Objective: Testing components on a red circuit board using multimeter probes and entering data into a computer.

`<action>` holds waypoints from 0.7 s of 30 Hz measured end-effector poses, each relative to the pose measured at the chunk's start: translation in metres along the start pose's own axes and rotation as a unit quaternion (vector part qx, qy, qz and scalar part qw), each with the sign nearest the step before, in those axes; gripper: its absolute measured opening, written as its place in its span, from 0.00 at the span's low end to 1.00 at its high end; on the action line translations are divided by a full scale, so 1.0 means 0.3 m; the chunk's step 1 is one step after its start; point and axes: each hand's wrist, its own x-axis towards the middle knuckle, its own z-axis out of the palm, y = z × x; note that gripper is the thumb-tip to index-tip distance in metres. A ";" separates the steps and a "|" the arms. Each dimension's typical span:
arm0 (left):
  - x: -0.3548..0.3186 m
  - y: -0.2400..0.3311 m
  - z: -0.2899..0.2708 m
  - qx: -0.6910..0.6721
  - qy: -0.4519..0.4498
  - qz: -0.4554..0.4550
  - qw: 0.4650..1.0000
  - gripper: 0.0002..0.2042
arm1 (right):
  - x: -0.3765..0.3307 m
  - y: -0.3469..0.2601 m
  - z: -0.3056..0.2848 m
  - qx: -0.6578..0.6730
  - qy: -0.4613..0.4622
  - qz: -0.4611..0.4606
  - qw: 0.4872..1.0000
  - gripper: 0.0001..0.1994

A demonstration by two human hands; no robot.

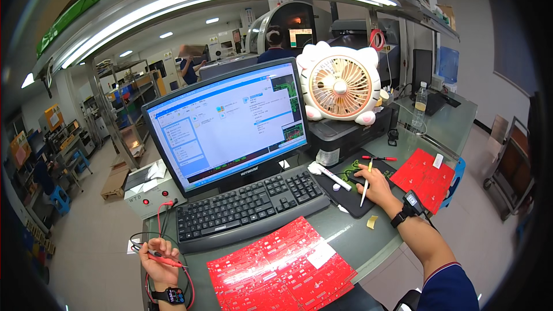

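At the lower left, my left hand point(159, 257) is closed around a red test probe point(167, 261), its tip pointing right toward the circuit board panel. Red and black leads loop about the wrist. My right hand point(377, 186) rests over the black mouse pad point(357, 204), with a slim white and yellow pen point(366, 184) held between its fingers. A dark mouse seems to lie under that palm, mostly hidden. Between my hands, a large red circuit board panel point(271, 270) with a pale blank patch lies flat at the table's front edge.
A black keyboard point(247, 207) sits before the lit monitor point(224, 124). Left of them stands a grey box point(151, 193) with red sockets. Behind the mouse pad are a white fan point(340, 83) and a plastic bottle point(420, 106). Another red panel point(423, 178) lies right of my right hand.
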 end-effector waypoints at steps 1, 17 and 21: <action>0.000 0.000 0.002 0.001 0.003 0.001 1.000 0.19 | 0.000 -0.007 -0.005 -0.009 -0.001 0.000 1.000 0.18; 0.003 0.000 -0.013 0.064 0.050 0.006 0.997 0.21 | -0.003 0.010 0.003 0.036 0.006 0.013 0.999 0.19; 0.009 -0.001 -0.022 0.062 0.044 0.005 0.997 0.21 | -0.005 0.008 0.001 0.038 0.009 0.013 0.999 0.19</action>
